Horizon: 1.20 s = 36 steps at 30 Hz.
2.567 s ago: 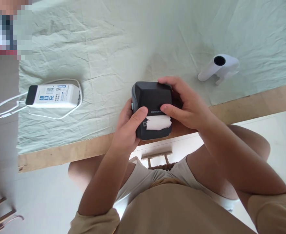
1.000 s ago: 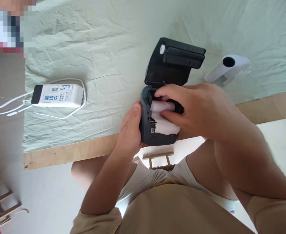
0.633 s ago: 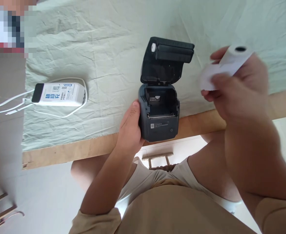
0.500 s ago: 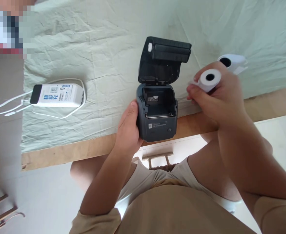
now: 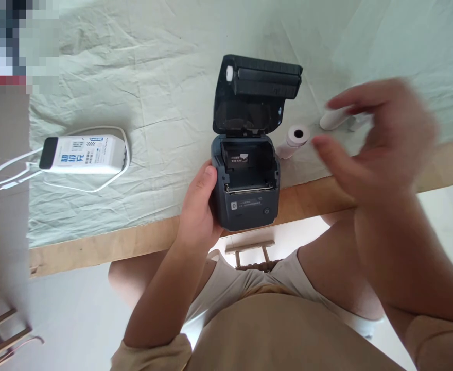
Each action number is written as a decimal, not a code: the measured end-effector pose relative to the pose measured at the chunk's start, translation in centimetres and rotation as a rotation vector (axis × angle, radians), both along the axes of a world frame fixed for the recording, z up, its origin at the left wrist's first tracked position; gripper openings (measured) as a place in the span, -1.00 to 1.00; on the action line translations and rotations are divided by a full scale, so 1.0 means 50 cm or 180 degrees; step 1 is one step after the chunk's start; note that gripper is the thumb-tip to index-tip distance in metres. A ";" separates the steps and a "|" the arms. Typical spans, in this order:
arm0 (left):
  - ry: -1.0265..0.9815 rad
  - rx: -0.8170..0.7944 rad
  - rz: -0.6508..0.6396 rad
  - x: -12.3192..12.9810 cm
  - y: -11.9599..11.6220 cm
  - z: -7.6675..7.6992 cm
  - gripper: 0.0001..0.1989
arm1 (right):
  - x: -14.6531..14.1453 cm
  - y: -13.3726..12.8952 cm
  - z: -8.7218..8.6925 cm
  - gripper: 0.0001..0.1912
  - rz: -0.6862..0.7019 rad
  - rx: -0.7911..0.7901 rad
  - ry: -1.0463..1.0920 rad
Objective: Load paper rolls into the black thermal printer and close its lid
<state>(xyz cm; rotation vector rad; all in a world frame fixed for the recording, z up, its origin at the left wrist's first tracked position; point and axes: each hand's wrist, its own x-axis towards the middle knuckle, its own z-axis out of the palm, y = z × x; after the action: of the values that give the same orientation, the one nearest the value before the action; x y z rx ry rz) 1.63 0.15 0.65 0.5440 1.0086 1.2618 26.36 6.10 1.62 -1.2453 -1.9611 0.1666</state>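
A dark portable label printer [image 5: 249,206] is held by my left hand [image 5: 199,206], whose fingers wrap its left side at the table's front edge. Its lid [image 5: 249,116] stands raised, and the paper bay shows bare inside. Right beside the printer, a white paper roll [image 5: 294,136] with a dark core rests on the cloth. My right hand [image 5: 381,134] is in the air to the right of that roll, blurred by motion, with thumb and fingers apart and nothing between them. Behind its fingers lies a second white roll [image 5: 332,118], partly hidden.
A white power strip [image 5: 85,153] with its cable looped around it lies on the left of the pale green cloth [image 5: 164,103]. The table's wooden edge [image 5: 134,245] runs across in front of me. A wooden stool [image 5: 2,335] stands at lower left. Another person is partly visible at upper left.
My right hand has let go of the paper roll beside the printer and moved away to the right, its fingers spreading. My left hand still holds the printer.
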 end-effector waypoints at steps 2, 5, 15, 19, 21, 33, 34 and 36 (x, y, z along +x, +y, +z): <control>0.0050 -0.0041 0.0033 -0.001 -0.001 -0.002 -0.68 | 0.032 0.009 0.016 -0.58 -0.0259 0.0275 -0.0268; 0.0067 -0.0054 0.0008 0.000 -0.001 -0.003 -0.65 | 0.081 0.041 0.011 -0.38 -0.0293 -0.0125 -0.0471; 0.0046 0.0000 0.0072 0.002 -0.003 -0.001 -0.69 | 0.101 0.069 -0.034 -0.54 -0.0662 -0.0473 -0.0258; 0.0044 0.0022 0.0000 0.002 -0.002 -0.001 -0.66 | 0.083 0.032 -0.001 -0.58 -0.0549 0.0036 0.0199; 0.0138 0.0068 -0.0019 0.001 -0.002 0.000 -0.62 | 0.056 0.003 0.026 -0.61 -0.0421 0.0162 0.0385; 0.0181 0.0173 -0.0339 -0.008 -0.004 0.002 -0.49 | -0.137 -0.029 0.022 -0.76 0.0614 0.0635 -0.0205; 0.0174 0.0168 -0.0346 -0.009 -0.005 0.002 -0.50 | -0.137 -0.025 0.016 -0.76 0.0656 0.0664 -0.0208; 0.0151 0.0176 -0.0356 -0.011 -0.007 0.002 -0.51 | -0.136 -0.020 0.007 -0.78 0.0756 0.0656 -0.0173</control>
<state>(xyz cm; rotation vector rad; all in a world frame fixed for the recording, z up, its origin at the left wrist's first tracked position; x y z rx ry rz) 1.06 -0.21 0.74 0.6668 0.9715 1.1846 19.57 5.13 1.95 -0.8922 -2.1113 0.0478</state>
